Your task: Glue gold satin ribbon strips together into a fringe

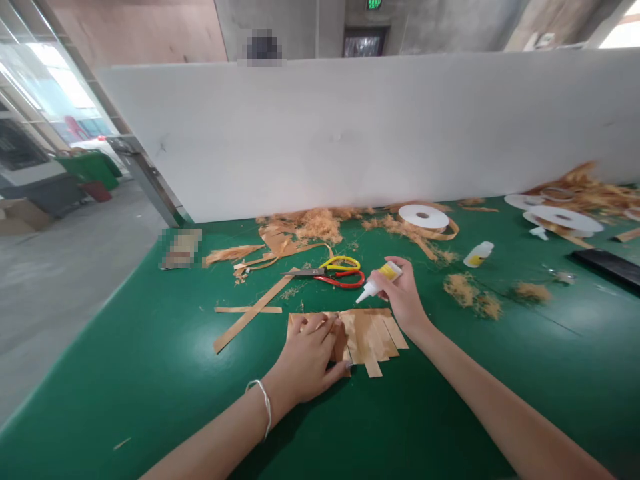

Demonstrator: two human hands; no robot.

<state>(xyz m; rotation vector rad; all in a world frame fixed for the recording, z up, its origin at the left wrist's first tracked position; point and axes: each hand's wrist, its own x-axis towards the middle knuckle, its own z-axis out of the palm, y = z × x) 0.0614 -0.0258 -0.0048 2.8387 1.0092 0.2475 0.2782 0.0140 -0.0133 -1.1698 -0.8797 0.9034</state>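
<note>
My left hand (313,350) lies flat with its fingers spread on a piece made of tan paper strips (373,337), pressing it to the green table. Its fingers cover the left part of that piece. In my right hand (407,300) is a small white glue bottle (389,271) with a yellow label, tilted so its nozzle points down and left, just above the strips' upper edge. Beyond my hands lie scissors (330,272) with one yellow and one red handle loop, blades towards the left. Two loose tan strips (257,310) cross each other left of the piece.
Tan fibre scraps (315,225) are heaped along the white partition (350,133). White ribbon spools (423,217) lie at the back. To the right are a second bottle (479,255), fuzzy tan sprigs (460,290) and a black phone-like object (610,267). The table's edge (85,327) runs along the left.
</note>
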